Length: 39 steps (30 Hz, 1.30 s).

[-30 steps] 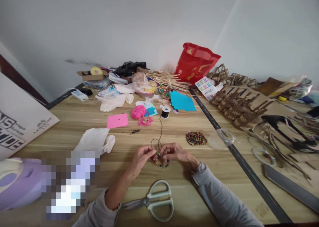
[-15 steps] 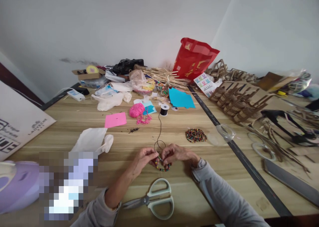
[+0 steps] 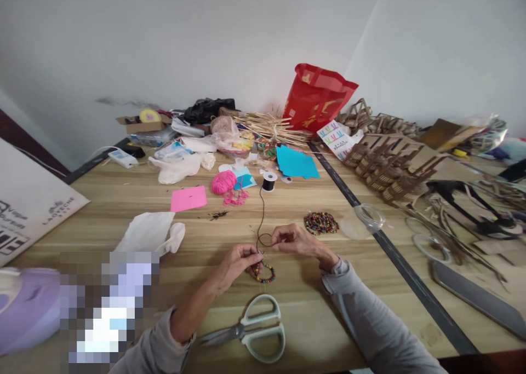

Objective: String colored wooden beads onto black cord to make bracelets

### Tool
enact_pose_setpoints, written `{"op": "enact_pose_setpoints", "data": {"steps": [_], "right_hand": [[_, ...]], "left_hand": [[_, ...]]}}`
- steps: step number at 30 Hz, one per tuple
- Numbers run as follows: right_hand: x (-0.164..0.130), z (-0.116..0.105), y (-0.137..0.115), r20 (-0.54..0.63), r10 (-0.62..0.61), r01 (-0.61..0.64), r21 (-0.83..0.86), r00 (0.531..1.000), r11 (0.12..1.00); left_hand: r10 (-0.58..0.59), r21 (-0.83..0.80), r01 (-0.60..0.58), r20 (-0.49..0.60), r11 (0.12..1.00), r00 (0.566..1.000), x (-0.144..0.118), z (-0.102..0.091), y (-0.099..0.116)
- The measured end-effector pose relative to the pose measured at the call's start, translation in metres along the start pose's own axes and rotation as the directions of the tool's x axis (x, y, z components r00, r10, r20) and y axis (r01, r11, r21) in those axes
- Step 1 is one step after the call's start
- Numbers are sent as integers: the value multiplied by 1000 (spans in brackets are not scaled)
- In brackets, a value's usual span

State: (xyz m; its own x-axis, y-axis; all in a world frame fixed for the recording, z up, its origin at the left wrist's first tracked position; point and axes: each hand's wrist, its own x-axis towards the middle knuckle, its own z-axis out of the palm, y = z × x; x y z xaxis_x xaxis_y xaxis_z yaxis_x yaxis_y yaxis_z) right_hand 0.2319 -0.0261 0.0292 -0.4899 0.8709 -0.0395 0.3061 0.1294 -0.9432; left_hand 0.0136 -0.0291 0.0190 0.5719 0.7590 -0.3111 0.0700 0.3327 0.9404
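The left hand (image 3: 236, 260) is pinching the top of a small ring of coloured beads (image 3: 264, 272) between fingertips, the other fingers curled loosely, and the ring is lying on the wooden table (image 3: 123, 199) just in front of the person, touching that hand. The right hand (image 3: 296, 240) is sitting a little farther up the table, its thumb and forefinger closed on the black cord (image 3: 262, 215), which is looping between the two hands and running away up the table to a black spool (image 3: 269, 181) standing upright. Just beyond the right hand a loose heap of mixed beads (image 3: 321, 223) is lying directly on the table, and beside it a clear plastic bag (image 3: 364, 221) is lying flat; what it is holding cannot be made out. Pale green scissors (image 3: 252, 328) are resting closed at the near edge, between the two grey sleeves. At the far edge a red bag (image 3: 317, 97) is standing open against the wall, its contents hidden, and a small cardboard box (image 3: 142, 125) is carrying a yellow roll on top.
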Motion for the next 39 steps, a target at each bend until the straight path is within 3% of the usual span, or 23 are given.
{"op": "enact_pose_setpoints", "data": {"steps": [2, 6, 9, 12, 17, 28, 39], "right_hand": [[2, 2, -12, -73, -110, 101, -109, 991, 989], [11, 13, -33, 32, -276, 271, -326, 961, 906], [19, 20, -39, 162, -310, 349, -461, 937, 816], [23, 22, -40, 187, -296, 350, -538, 937, 767], [20, 17, -46, 117, -307, 320, -533, 945, 783], [19, 18, -34, 211, -241, 315, -476, 947, 821], [17, 19, -32, 198, -225, 294, -476, 954, 829]], "left_hand": [[8, 6, -8, -4, 1000, 1000, 1, -1, -1], [27, 2, -27, -28, 1000, 999, 0, -3, -3], [42, -9, -42, -42, 999, 998, -1, -4, -2], [48, -21, -49, -42, 999, 998, -1, -6, -4], [37, -33, -38, -28, 999, 999, 3, -10, -12], [20, -67, -22, -33, 998, 999, 1, -10, -10], [10, -53, -12, -24, 999, 1000, -4, -7, -5]]}}
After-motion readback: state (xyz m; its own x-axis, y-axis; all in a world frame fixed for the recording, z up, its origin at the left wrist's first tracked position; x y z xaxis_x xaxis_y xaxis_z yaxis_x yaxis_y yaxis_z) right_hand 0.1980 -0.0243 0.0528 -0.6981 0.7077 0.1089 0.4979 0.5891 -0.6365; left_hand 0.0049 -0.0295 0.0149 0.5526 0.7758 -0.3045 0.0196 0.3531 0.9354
